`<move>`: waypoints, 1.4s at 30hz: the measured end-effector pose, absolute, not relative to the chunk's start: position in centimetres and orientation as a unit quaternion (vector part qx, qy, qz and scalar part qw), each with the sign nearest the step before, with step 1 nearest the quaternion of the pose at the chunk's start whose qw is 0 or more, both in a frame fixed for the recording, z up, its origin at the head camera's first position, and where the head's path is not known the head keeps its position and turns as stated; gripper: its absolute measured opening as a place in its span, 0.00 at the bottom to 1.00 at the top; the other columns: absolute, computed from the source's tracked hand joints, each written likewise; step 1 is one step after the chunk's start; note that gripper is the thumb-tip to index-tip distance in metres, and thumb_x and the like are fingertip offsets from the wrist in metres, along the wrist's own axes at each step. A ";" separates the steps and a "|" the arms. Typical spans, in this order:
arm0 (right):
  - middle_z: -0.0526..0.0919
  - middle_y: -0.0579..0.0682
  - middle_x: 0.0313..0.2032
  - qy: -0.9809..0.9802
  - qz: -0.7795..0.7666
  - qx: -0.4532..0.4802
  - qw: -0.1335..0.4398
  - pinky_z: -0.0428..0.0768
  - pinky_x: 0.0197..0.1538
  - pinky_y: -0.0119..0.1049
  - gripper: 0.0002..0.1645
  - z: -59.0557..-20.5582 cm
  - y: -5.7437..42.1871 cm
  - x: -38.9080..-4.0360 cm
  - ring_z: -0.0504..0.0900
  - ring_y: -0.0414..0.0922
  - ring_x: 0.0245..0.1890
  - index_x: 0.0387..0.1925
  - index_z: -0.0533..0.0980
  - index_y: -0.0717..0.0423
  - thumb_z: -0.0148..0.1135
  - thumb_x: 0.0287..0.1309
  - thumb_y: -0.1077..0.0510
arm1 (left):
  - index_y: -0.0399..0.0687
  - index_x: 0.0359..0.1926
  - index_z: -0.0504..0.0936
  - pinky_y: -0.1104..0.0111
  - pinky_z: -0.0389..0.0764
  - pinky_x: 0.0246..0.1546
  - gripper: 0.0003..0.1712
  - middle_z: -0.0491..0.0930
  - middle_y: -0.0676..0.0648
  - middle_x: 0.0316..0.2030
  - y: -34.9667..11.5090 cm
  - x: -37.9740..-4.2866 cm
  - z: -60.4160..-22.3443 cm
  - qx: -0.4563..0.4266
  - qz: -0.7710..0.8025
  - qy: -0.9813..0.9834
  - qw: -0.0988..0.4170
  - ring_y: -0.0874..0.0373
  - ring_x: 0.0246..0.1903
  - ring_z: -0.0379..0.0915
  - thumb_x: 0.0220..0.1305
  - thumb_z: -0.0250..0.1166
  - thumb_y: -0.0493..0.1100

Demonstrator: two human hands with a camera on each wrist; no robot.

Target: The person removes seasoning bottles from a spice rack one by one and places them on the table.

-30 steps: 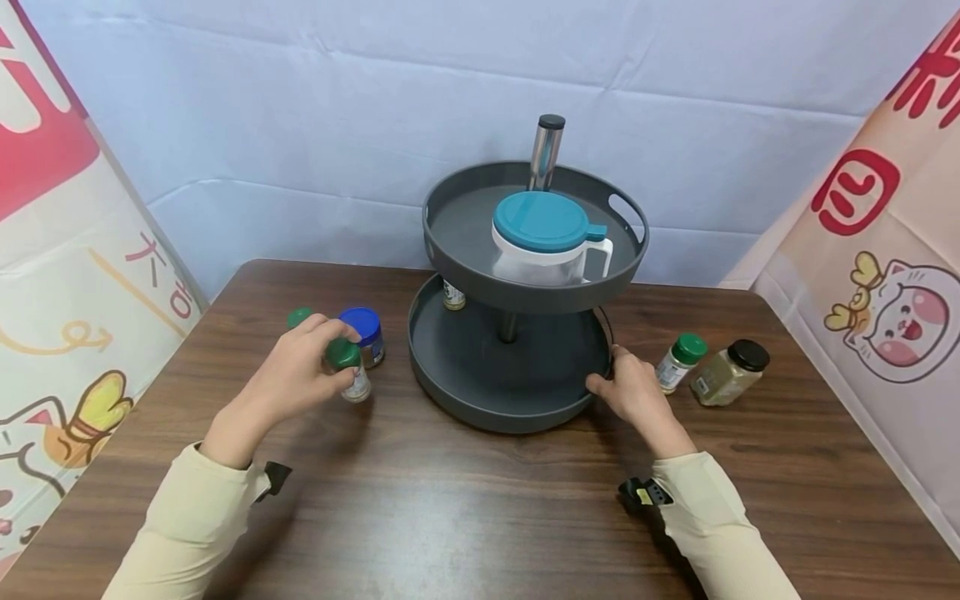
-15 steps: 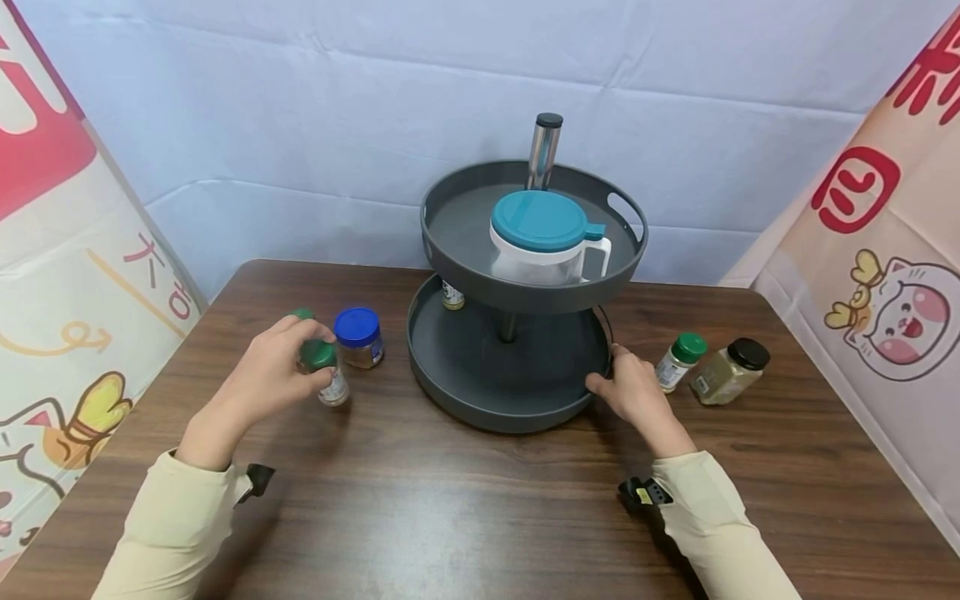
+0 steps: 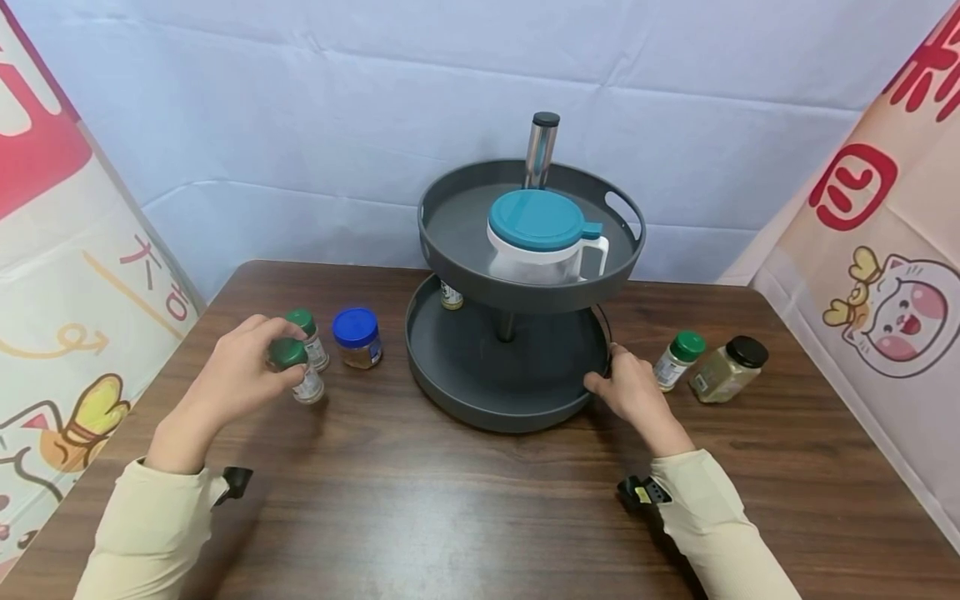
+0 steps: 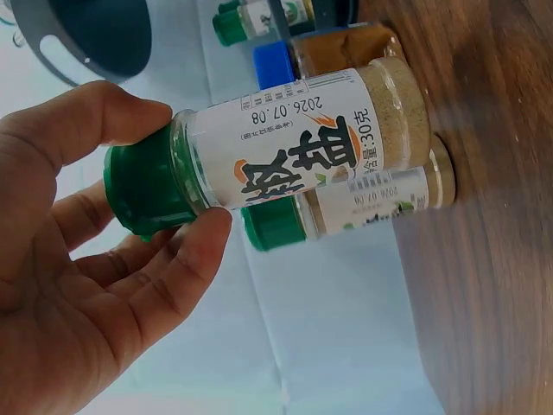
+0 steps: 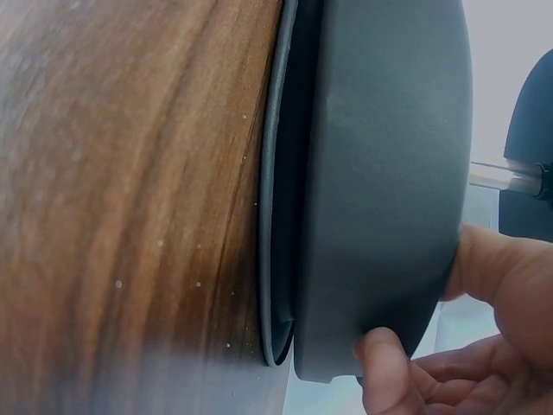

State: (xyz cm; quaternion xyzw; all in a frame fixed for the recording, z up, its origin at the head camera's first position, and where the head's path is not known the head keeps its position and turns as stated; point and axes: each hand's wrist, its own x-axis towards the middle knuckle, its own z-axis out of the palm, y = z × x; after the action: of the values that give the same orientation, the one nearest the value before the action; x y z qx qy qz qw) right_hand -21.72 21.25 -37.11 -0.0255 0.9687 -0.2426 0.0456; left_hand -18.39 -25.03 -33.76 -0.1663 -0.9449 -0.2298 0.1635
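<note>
My left hand point(image 3: 238, 371) pinches the green cap of a spice shaker point(image 4: 285, 143) between thumb and fingers, at the table's left. In the left wrist view its white label and tan powder show. Just behind it stands a second green-capped shaker point(image 3: 316, 353), partly overlapped by the held one. On the lower tray point(image 3: 487, 408) of a grey two-tier round rack, my right hand point(image 3: 633, 387) grips the right rim. The right wrist view shows fingertips point(image 5: 384, 363) against the tray's outer wall.
A blue-lidded jar point(image 3: 357, 337) stands right of the shakers. A teal-lidded clear pot point(image 3: 540, 229) sits on the upper tray point(image 3: 457, 208); a small bottle point(image 3: 452, 297) is on the lower one. Right of the rack are a green-capped shaker point(image 3: 677, 361) and a black-lidded jar point(image 3: 727, 372).
My left hand has moved left with the shaker, away from the blue-lidded jar and in front of the other green-capped shaker. The right hand stays at the tray rim.
</note>
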 end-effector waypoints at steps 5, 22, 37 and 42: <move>0.68 0.78 0.51 0.969 -0.240 -0.021 0.048 0.76 0.39 0.52 0.42 -37.1 21.3 -21.7 0.75 0.59 0.37 0.62 0.51 0.78 0.53 0.55 0.55 | 0.41 0.39 0.77 0.52 0.71 0.31 0.20 0.74 0.39 0.37 -26.0 -18.5 -33.8 -0.158 -0.226 -0.946 0.172 0.47 0.34 0.69 0.40 0.69 0.38; 0.69 0.77 0.50 0.969 -0.241 -0.018 0.051 0.76 0.36 0.49 0.41 -37.0 21.1 -21.7 0.76 0.55 0.33 0.62 0.51 0.78 0.53 0.55 0.55 | 0.37 0.40 0.76 0.47 0.70 0.29 0.21 0.73 0.33 0.36 -29.1 -19.8 -35.0 -0.112 -0.221 -0.954 0.170 0.43 0.33 0.68 0.41 0.69 0.37; 0.69 0.77 0.50 0.969 -0.242 -0.017 0.049 0.75 0.36 0.48 0.41 -36.9 21.1 -21.7 0.76 0.54 0.32 0.62 0.51 0.78 0.52 0.55 0.55 | 0.33 0.44 0.75 0.41 0.67 0.34 0.22 0.73 0.27 0.38 -30.1 -21.2 -35.0 -0.102 -0.216 -0.958 0.156 0.37 0.38 0.66 0.44 0.67 0.35; 0.68 0.77 0.51 0.970 -0.240 -0.015 0.048 0.75 0.36 0.49 0.41 -36.9 21.1 -21.7 0.75 0.55 0.33 0.62 0.51 0.78 0.53 0.54 0.55 | 0.32 0.44 0.75 0.41 0.68 0.34 0.23 0.73 0.27 0.39 -30.4 -21.5 -35.3 -0.097 -0.215 -0.960 0.148 0.36 0.38 0.67 0.44 0.67 0.35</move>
State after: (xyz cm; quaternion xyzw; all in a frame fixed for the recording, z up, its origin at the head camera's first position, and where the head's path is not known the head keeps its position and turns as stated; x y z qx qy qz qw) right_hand -21.69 21.06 -36.95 -0.0150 0.9695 -0.2396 0.0483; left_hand -21.53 -30.40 -35.28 -0.0974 -0.9605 -0.2147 0.1480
